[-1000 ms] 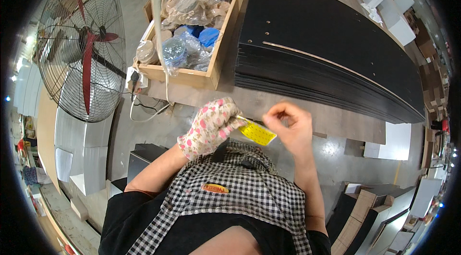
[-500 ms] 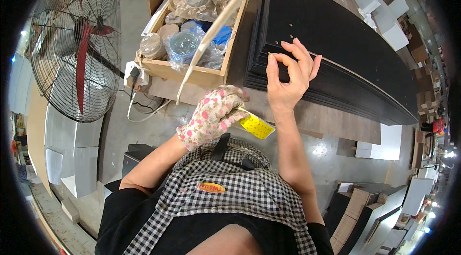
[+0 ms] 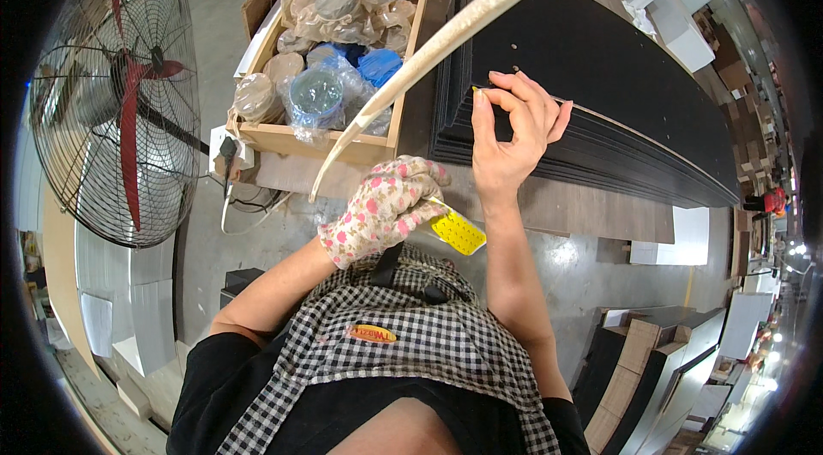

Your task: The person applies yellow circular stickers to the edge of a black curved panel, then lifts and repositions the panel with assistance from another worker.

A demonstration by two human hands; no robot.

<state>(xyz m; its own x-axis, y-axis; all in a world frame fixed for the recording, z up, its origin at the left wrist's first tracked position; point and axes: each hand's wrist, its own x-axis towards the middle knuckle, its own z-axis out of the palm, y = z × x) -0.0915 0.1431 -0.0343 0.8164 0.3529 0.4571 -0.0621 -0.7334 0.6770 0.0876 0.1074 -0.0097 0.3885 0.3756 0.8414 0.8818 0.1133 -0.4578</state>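
Note:
My left hand (image 3: 381, 206), in a flowered glove, is closed on a small yellow sticker sheet (image 3: 460, 233) with rows of dark marks. The sheet's lower end sticks out to the right of the fingers. Bare, my right hand (image 3: 513, 133) is raised over the near edge of a stack of black panels (image 3: 591, 60). Its thumb and index finger are pinched together, with a tiny yellow sticker (image 3: 476, 90) showing at their tips. Small holes dot the top panel close to these fingertips; whether the hand touches the panel, I cannot tell.
A wooden tray (image 3: 377, 146) of bagged tubs and jars sits left of the panels. A pale rod (image 3: 411, 78) crosses the view above my hands. At the left stands a large caged fan (image 3: 129, 103) beside a white power socket (image 3: 231, 155). More boards (image 3: 643, 369) are stacked lower right.
The view has shifted slightly, and the pale rod looks larger and lies farther right. Both hands keep their grips; the yellow bit at my right fingertips shows more plainly now.

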